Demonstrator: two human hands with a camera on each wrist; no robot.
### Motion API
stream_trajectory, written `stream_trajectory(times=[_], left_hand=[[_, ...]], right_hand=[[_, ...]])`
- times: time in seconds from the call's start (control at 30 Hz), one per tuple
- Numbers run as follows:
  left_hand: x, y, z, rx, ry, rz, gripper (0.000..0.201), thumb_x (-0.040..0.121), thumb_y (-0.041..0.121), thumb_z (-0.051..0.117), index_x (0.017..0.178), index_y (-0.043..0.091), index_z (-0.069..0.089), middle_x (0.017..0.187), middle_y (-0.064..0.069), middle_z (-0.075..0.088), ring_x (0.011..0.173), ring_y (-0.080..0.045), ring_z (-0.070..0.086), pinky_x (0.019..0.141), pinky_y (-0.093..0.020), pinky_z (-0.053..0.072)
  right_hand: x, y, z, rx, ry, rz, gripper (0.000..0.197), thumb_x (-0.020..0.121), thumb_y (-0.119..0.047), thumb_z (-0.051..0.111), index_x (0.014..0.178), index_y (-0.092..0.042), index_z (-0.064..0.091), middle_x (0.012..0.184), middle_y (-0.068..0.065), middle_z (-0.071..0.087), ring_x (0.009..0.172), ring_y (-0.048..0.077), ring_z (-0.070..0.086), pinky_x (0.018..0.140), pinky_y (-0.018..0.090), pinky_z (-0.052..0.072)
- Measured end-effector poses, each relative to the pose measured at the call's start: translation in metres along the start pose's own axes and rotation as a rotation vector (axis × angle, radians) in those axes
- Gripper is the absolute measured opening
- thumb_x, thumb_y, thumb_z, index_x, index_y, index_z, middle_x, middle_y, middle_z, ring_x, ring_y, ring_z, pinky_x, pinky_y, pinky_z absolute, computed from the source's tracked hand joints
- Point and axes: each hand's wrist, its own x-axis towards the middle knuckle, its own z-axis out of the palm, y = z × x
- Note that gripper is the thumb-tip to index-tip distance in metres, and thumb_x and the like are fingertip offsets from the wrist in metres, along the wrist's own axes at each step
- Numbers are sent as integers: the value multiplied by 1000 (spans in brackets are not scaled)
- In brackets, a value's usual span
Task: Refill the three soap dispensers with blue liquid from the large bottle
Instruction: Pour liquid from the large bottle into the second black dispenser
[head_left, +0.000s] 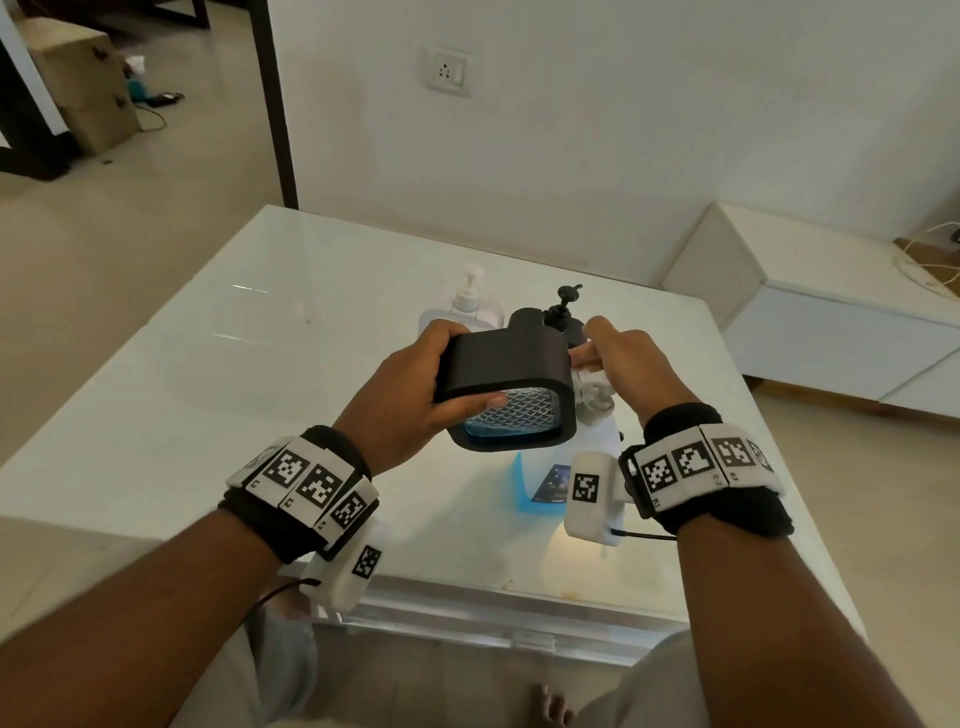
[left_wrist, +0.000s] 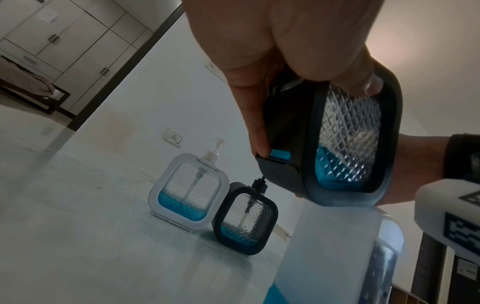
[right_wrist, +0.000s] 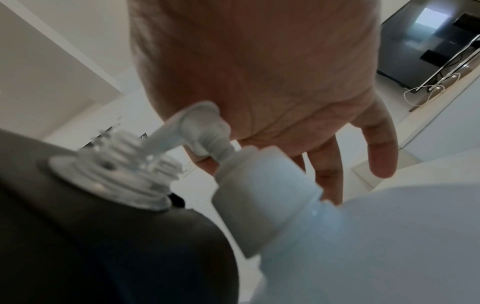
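My left hand (head_left: 415, 384) grips a black-framed dispenser (head_left: 509, 364) with no pump, tipped on its side above the table. A little blue liquid pools in its low end (left_wrist: 335, 174). Its open threaded neck (right_wrist: 111, 170) sits right at the spout of the large bottle's white pump head (right_wrist: 197, 123). My right hand (head_left: 628, 364) rests its palm on that pump head, index finger curled by the stem, other fingers loose. The large bottle (head_left: 540, 483) stands below, blue liquid in its base. A white dispenser (left_wrist: 189, 191) and a second black dispenser (left_wrist: 246, 220) stand behind with pumps on, each low on blue.
Everything stands on a glossy white table (head_left: 260, 338) against a white wall with a socket (head_left: 449, 73). A low white cabinet (head_left: 831, 322) is at the right, cardboard boxes (head_left: 83, 83) on the floor far left. My knees are under the near edge.
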Motion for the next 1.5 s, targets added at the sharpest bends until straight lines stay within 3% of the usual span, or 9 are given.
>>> stream_trajectory(times=[0.1,0.2,0.3,0.47,0.6,0.77,1.07,1.37,1.5], left_hand=[[-1,2,0,-4,1,8,58,75,58,66,114,25,40,100,18,55,94,-5,61,74,-21,57],[-2,3,-1,-3,3,9,54,74,52,62,114,24,39,100,19,53,93,-3,59,76,-20,56],[-2,3,-2,2,-2,8,53,74,51,61,114,25,39,101,16,54,93,-3,59,76,-22,57],[-3,3,-1,9,4,4,52,78,53,64,115,25,39,102,13,55,95,-8,60,75,-26,58],[-4,3,-1,12,1,9,53,74,51,61,114,24,39,101,15,55,94,-6,60,74,-26,58],[-1,3,-1,19,6,15,55,78,53,66,115,24,39,107,5,57,96,-11,61,74,-27,59],[-1,2,0,22,24,23,52,77,51,64,114,25,40,100,17,55,93,-1,60,72,-24,57],[-5,4,0,-7,42,41,50,79,49,67,114,24,40,100,21,54,96,9,56,70,-17,55],[-7,7,3,3,31,37,51,78,52,65,114,25,39,101,22,53,93,9,58,72,-20,57]], right_hand=[[-2,0,3,-5,7,8,44,95,-35,35,99,-10,72,95,-1,69,82,13,57,77,31,37],[-6,-1,8,-37,30,18,47,84,-46,32,88,-20,72,99,0,69,88,19,60,88,39,44],[-5,-1,10,-22,26,9,39,94,-34,33,81,-22,67,101,2,67,83,18,57,86,36,43],[-3,-1,11,-15,18,11,38,99,-23,31,93,-15,67,104,3,63,77,14,51,76,30,35],[-5,1,9,7,6,7,36,99,-24,32,92,-12,66,92,4,62,69,12,48,62,25,35],[-5,-1,1,28,21,-36,36,97,-26,37,85,-11,68,100,8,69,76,16,54,65,24,37],[-5,-1,3,48,22,4,41,98,-27,36,100,-6,72,99,6,69,80,18,54,67,27,37],[-9,-7,8,-28,5,17,40,102,-23,33,111,-5,67,96,6,54,62,6,41,56,18,33],[-12,-5,6,14,12,60,35,100,-20,33,102,-8,66,86,1,58,63,7,43,55,20,31]])
